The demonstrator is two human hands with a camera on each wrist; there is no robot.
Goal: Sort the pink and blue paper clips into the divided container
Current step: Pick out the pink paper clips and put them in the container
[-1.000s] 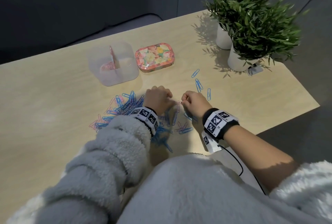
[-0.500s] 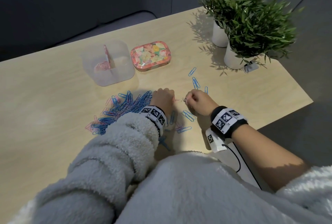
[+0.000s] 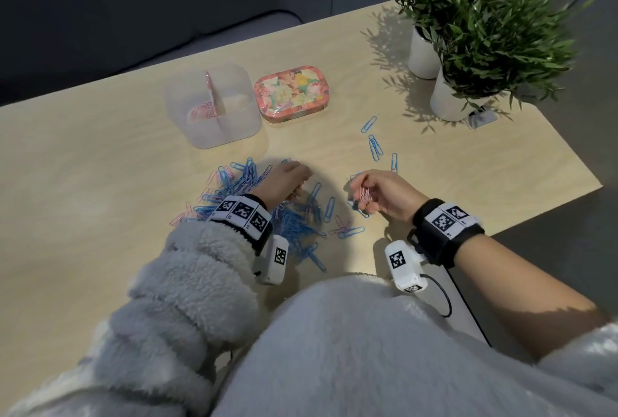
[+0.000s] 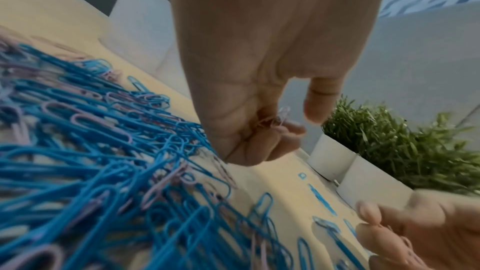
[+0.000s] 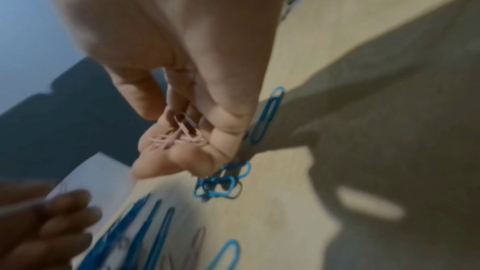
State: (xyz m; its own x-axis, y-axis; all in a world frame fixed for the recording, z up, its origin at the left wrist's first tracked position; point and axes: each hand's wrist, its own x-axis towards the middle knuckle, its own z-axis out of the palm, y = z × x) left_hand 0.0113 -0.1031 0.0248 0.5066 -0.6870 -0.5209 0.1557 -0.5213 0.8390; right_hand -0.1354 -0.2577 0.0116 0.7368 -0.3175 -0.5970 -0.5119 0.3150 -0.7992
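Head view first. Right hand point(image 3: 384, 194) cupped palm-up just off the wooden table point(image 3: 100, 189), fingers curled round a small bunch of pink wire paper clips point(image 3: 364, 195). Probably stockpiling a handful so one trip to the box covers several clips. Left hand point(image 3: 284, 180) knuckles-up at the near edge of the mixed heap of blue and pink paper clips point(image 3: 240, 182), fingers bent down toward the table, looks like picking. Frosted plastic divided container point(image 3: 214, 105) well ahead of the left hand, with pink clips already in its left compartment; right compartment looks bare from here. Floral tin box point(image 3: 292, 93) just beside the container, two potted green plants in white pots point(image 3: 485, 31) far ahead of the right hand. A few stray blue clips point(image 3: 375, 147) just beyond the right hand.

Left wrist view. Left hand point(image 4: 259, 89) hanging over the heap point(image 4: 91, 141), last fingers tucked into the palm and trapping a pale pink clip point(image 4: 281, 117), index finger and thumb sticking out free. Guess: parking it there leaves the pinch fingers free for the next grab. Right hand's fingertips point(image 4: 376, 231) at lower right.

Right wrist view. Right hand point(image 5: 187, 110) tilted, several pink clips point(image 5: 182, 132) resting in the hollow of the bent fingers point(image 5: 182, 159), thumb above them, not squeezed tight. Loose blue clips point(image 5: 223, 184) on the table right under the fingers. Blurry, so exact clip count unclear.
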